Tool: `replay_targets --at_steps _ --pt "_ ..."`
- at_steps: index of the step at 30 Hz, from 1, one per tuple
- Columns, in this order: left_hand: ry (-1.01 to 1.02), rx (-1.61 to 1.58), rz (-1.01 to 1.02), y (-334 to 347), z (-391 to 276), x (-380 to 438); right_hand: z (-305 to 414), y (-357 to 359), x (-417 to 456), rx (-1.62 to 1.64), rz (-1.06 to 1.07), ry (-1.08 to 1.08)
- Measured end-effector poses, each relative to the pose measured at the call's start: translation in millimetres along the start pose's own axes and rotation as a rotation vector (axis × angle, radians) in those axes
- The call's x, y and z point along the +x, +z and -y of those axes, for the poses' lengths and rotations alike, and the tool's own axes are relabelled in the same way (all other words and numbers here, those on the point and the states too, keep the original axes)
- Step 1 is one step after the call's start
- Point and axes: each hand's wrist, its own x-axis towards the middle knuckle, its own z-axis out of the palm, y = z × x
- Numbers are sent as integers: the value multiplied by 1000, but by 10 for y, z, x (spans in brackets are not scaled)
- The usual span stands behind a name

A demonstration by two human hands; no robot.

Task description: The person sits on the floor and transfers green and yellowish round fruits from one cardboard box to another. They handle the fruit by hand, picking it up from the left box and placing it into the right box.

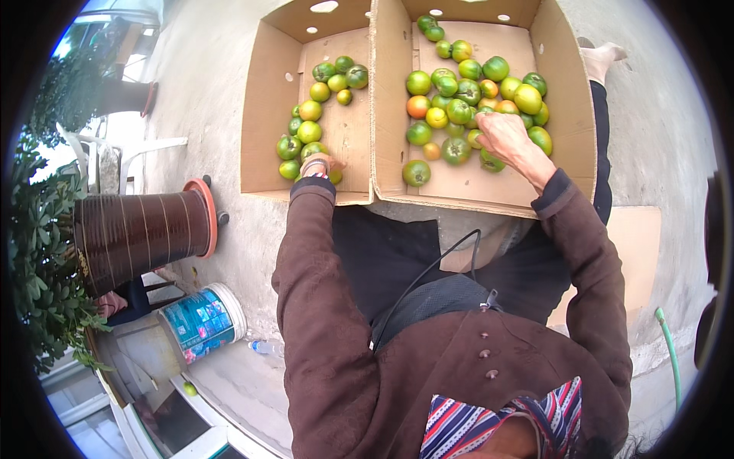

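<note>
Two open cardboard boxes stand side by side in front of me. In the narrower left box [352, 146], green tomatoes [309, 132] form a curved line along the left side and back. My left hand [327, 163] reaches down among the nearest ones, its fingers mostly hidden beneath the wrist. The wider right box [476, 192] holds many green tomatoes [457, 150], with a few orange ones such as this reddish tomato [418, 107]. Over their right half is my right hand [507, 137], its fingers bent down at the tomatoes; whether they grip one is hidden.
A brown ribbed plant pot [143, 238] with an orange rim lies left in view, near leafy plants [43, 241]. Below it are a labelled plastic bucket [203, 321] and a plastic bottle [264, 347]. A cardboard sheet [633, 258] and green hose [670, 356] are at right.
</note>
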Motion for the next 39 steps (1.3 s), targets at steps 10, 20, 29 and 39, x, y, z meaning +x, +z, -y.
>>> replay_targets --at_steps 10,20,29,39 --pt "-203 -167 111 -63 -461 -396 -71 19 -68 -24 122 98" --pt "254 239 106 128 -622 -478 -123 64 -105 41 -48 83" --pt "490 -1339 -427 -434 -694 -1041 27 -70 41 97 40 104" --pt "1179 -504 -1191 -263 -1871 -2365 328 -475 246 758 -92 382"
